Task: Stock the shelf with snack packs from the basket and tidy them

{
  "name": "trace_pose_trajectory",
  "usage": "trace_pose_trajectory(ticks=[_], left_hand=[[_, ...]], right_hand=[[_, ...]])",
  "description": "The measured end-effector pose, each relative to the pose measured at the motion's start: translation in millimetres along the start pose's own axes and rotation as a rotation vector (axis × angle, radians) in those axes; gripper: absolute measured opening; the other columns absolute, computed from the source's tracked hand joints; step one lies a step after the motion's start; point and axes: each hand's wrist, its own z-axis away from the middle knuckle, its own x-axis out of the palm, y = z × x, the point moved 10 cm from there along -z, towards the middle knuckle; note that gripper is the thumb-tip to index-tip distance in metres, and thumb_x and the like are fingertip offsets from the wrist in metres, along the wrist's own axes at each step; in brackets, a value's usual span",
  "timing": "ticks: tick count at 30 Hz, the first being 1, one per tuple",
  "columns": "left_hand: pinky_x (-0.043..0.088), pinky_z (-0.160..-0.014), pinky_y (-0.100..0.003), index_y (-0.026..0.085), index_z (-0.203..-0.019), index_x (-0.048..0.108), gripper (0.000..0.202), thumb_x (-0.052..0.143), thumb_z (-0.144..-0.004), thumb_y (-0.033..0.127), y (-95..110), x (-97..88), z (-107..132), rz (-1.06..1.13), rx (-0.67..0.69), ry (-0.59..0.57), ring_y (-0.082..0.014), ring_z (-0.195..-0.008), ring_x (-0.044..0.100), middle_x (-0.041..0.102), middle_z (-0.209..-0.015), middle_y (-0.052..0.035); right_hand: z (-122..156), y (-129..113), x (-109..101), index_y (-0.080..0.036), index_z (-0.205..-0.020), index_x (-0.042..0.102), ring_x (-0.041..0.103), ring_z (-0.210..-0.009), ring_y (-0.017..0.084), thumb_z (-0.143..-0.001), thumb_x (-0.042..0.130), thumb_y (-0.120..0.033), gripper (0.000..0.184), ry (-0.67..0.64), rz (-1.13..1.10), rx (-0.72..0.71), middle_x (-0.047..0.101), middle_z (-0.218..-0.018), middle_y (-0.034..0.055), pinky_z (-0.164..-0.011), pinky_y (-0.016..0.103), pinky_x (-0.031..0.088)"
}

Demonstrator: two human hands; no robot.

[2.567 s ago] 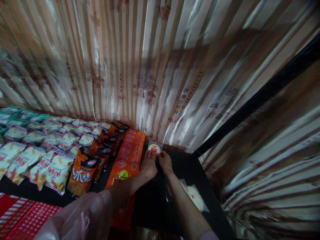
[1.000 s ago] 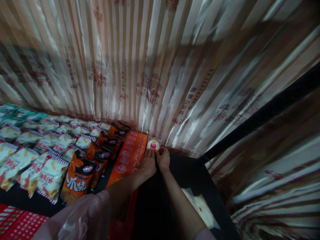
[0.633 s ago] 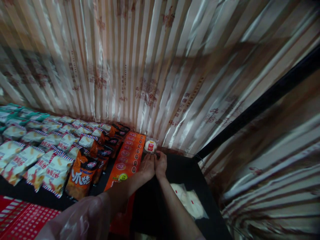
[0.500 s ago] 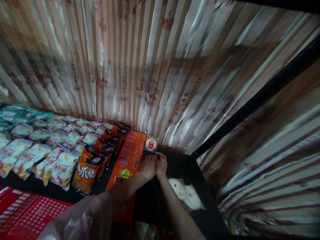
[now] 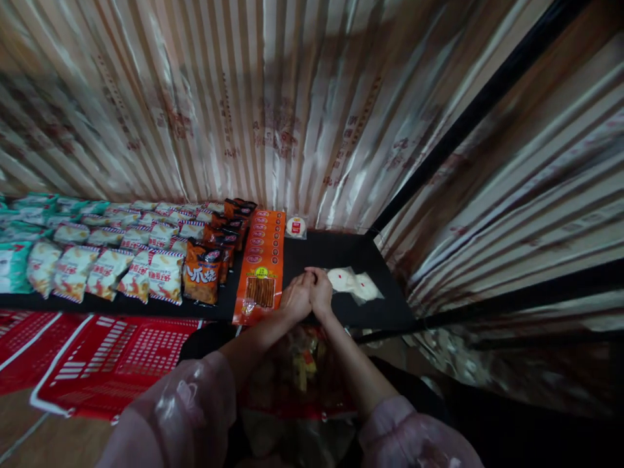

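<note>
My left hand (image 5: pixel 296 296) and my right hand (image 5: pixel 320 292) are pressed together above the front part of a black shelf (image 5: pixel 312 250). Both have their fingers closed; whatever lies between them, if anything, is hidden. Just left of them lies a long orange snack packet (image 5: pixel 266 260) with a window showing brown sticks. To their right are two flat white rounds in clear wrap (image 5: pixel 361 285). Behind them, by the curtain, sits one wrapped white round with a red label (image 5: pixel 295 226).
Rows of white snack bags (image 5: pixel 163 276), orange bags (image 5: pixel 201 273) and green bags (image 5: pixel 14 266) fill the shelf's left side. Red baskets (image 5: pixel 127 351) stand below its front edge. A striped curtain (image 5: pixel 292 130) hangs behind, and a black pole (image 5: pixel 463 130) slants at right.
My joined hands have drawn back from beside the labelled round towards the shelf's front edge. The view has shifted, showing more of the red baskets and the floor.
</note>
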Motion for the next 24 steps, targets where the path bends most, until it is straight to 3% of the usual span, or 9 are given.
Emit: trace_pose_trajectory(ticks=[4,8,15,20,24], left_hand=[[0.041,-0.101,-0.038,0.014,-0.127,0.041,0.041,0.04,-0.086,0.015,4.9,6.9,25.9,0.018,0.012,0.003,-0.0219,-0.115,0.051,0.054,-0.125,-0.0132],[0.039,-0.104,-0.038,0.011,-0.13,0.04,0.045,0.042,-0.086,0.019,9.3,11.2,54.7,0.034,0.027,0.012,-0.0231,-0.12,0.048,0.052,-0.13,-0.0153],[0.034,-0.108,-0.039,0.01,-0.138,0.034,0.054,0.037,-0.084,0.015,1.1,29.9,136.0,0.126,0.049,0.008,-0.0233,-0.13,0.038,0.042,-0.14,-0.0165],[0.037,-0.104,-0.041,0.014,-0.132,0.045,0.056,0.043,-0.076,0.013,-40.0,61.5,179.4,0.152,-0.126,-0.106,-0.0262,-0.121,0.047,0.046,-0.136,-0.0143],[0.036,-0.104,-0.039,0.013,-0.119,0.055,0.048,0.044,-0.073,0.011,-73.6,71.4,184.4,0.249,-0.262,-0.099,-0.0246,-0.116,0.051,0.056,-0.124,-0.0144]], right_hand=[[30.7,-4.7,-9.0,-0.016,-0.087,0.065,0.059,-0.082,0.02,-0.076,0.039,-0.029,0.031,-0.001,-0.018,0.004,0.066,-0.089,0.0097,-0.078,0.033,0.046],[58.5,-8.7,-16.1,-0.016,-0.087,0.065,0.059,-0.083,0.019,-0.078,0.04,-0.027,0.029,0.004,-0.024,-0.018,0.066,-0.088,0.0087,-0.081,0.034,0.046],[133.2,-11.6,-21.0,-0.02,-0.084,0.065,0.058,-0.086,0.019,-0.082,0.039,-0.025,0.026,0.002,-0.071,-0.11,0.066,-0.089,0.0068,-0.084,0.034,0.045],[182.9,18.6,10.0,-0.02,-0.083,0.067,0.06,-0.084,0.02,-0.078,0.04,-0.02,0.027,-0.16,-0.007,-0.023,0.068,-0.088,0.0075,-0.082,0.034,0.047],[196.2,40.8,54.2,-0.02,-0.092,0.069,0.062,-0.09,0.02,-0.077,0.039,-0.014,0.034,-0.422,0.141,0.089,0.07,-0.095,0.0085,-0.087,0.032,0.045]])
